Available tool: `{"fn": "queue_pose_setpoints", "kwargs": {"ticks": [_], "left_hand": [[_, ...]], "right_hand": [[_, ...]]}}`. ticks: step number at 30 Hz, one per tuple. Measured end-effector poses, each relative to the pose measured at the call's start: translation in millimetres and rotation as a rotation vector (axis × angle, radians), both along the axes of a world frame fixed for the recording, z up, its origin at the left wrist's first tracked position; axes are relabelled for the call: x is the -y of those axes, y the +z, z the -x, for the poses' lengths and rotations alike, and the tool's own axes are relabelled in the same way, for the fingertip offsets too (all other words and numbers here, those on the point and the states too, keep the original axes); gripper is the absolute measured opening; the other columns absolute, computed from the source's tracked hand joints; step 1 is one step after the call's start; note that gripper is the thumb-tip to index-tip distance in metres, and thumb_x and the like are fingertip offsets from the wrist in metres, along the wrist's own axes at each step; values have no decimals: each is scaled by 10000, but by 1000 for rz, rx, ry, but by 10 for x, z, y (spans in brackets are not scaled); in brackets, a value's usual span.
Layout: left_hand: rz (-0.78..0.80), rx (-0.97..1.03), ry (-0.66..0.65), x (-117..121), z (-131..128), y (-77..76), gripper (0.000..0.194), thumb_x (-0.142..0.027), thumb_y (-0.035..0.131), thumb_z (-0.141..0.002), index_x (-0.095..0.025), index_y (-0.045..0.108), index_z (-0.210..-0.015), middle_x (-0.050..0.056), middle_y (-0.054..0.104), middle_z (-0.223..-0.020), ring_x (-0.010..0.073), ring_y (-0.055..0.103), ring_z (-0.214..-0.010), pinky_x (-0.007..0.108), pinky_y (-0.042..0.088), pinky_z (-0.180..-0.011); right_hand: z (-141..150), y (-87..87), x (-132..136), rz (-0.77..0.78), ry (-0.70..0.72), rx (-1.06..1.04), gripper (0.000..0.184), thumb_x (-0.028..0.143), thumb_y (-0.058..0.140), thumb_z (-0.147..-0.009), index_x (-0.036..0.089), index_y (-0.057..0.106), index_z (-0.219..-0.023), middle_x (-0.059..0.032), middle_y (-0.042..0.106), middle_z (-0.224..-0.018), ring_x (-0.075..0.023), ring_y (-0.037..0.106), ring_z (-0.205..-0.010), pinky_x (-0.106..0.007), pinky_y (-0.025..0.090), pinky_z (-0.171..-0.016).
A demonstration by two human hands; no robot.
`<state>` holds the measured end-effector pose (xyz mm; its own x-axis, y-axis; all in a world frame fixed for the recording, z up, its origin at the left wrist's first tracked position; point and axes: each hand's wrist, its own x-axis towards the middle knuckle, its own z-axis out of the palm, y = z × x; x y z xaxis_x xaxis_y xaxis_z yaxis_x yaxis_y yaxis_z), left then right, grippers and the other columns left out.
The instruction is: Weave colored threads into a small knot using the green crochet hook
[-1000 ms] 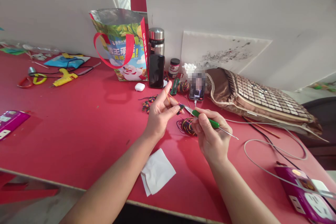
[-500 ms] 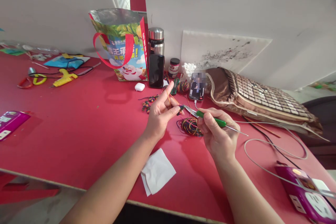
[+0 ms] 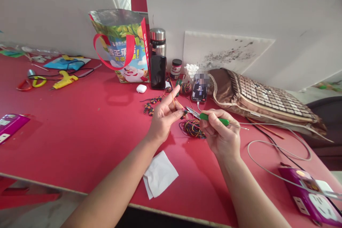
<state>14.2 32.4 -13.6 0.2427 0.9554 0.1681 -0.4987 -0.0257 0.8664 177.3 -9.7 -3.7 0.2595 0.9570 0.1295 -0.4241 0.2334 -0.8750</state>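
My left hand (image 3: pixel 164 117) pinches a small dark, multicoloured crocheted piece (image 3: pixel 184 113) between thumb and fingers. Its index finger points up with a strand of orange yarn (image 3: pixel 173 101) around it. My right hand (image 3: pixel 222 131) is closed on a green-handled crochet hook (image 3: pixel 213 118), whose thin metal shaft sticks out to the right. Pointed metal blades (image 3: pixel 192 112), like those of small scissors, reach from the same hand to the crocheted piece; their handles are hidden. Below lies a loose bundle of multicoloured yarn (image 3: pixel 192 129). Dark crocheted curls (image 3: pixel 149 108) rest left of my left hand.
A white tissue (image 3: pixel 161 174) lies between my forearms on the red table (image 3: pixel 80 131). Behind stand a printed bag (image 3: pixel 125 50), a steel flask (image 3: pixel 158 41), a dark phone (image 3: pixel 158 73) and a lit phone (image 3: pixel 200 87). Cables and a purple power strip (image 3: pixel 307 196) are at right.
The blades have spread slightly at the crocheted piece. The crochet hook's far end has shifted a little up and left. Both hands stay nearly in place.
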Motion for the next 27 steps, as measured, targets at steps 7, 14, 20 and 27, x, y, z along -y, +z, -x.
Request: {"fn": "queue_pose_setpoints", "kwargs": {"ticks": [7, 14, 20, 27], "left_hand": [[-12, -20, 83, 99, -139, -19, 718, -267, 839, -878, -274, 630, -1565, -28, 690, -827, 119, 605, -752, 253, 459, -703], [17, -26, 107, 114, -173, -31, 721, -276, 859, -878, -288, 632, -1563, -27, 695, -833, 104, 572, -714, 251, 479, -700], [7, -30, 132, 73, -151, -30, 798, -224, 869, -844, -270, 591, -1591, 9, 765, -956, 123, 664, -804, 263, 540, -790], [-15, -34, 162, 93, -168, 3, 714, -215, 848, -854, -267, 646, -1537, -32, 691, -821, 115, 605, -734, 255, 508, -732]], "right_hand": [[100, -84, -3, 2, 9, -101, 209, 402, 941, -779, 228, 842, -838, 20, 659, -601, -73, 433, -463, -226, 400, -447], [188, -150, -12, 45, 53, -208, 192, 389, 884, -835, 218, 826, -901, 30, 636, -664, -66, 401, -488, -224, 402, -470], [209, -128, -7, 50, 80, -223, 162, 372, 874, -835, 223, 831, -881, 30, 632, -651, -68, 381, -482, -230, 392, -467], [199, -127, -4, 56, 59, -191, 181, 389, 875, -837, 227, 835, -907, 29, 629, -648, -78, 393, -492, -240, 399, -476]]}}
